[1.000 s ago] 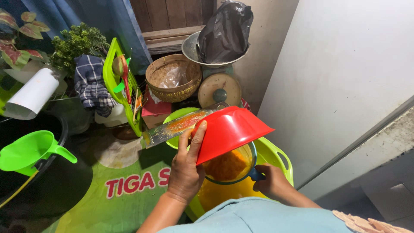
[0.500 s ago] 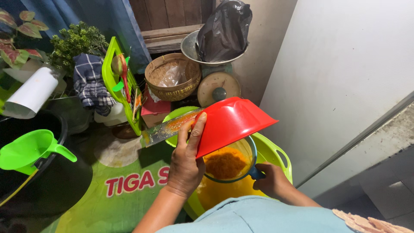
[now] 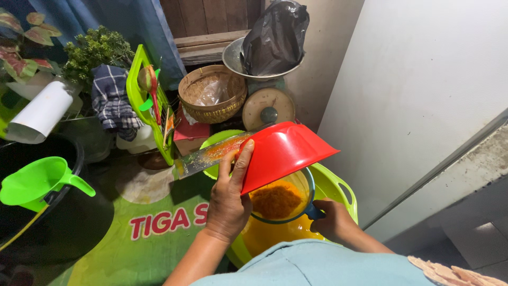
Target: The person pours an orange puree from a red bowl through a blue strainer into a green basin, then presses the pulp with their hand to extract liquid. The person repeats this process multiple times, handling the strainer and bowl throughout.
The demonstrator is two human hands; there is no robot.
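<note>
Over the lime-green basin [image 3: 338, 185], the left hand [image 3: 228, 198] clamps the tipped red bowl [image 3: 283, 153] and flat grater [image 3: 211, 156] together, emptying orange pulp into the sieve [image 3: 278, 201] whose blue handle the right hand [image 3: 333, 222] grips closed to steady it.

The scene is lit unevenly: strong, cool light falls from above and the right, making the pale wall [image 3: 423, 79] bright and nearly washed out, while the left side sinks into deep shade around the black tub [image 3: 32, 212]. The red bowl [image 3: 280, 153] carries a soft sheen on its upper surface and casts a shadow over the strainer [image 3: 278, 198] beneath it. Colours are saturated. The wide lens bends straight lines near the edges. Focus is fairly sharp at centre; the blue sleeve [image 3: 317, 265] at the bottom edge is soft.
</note>
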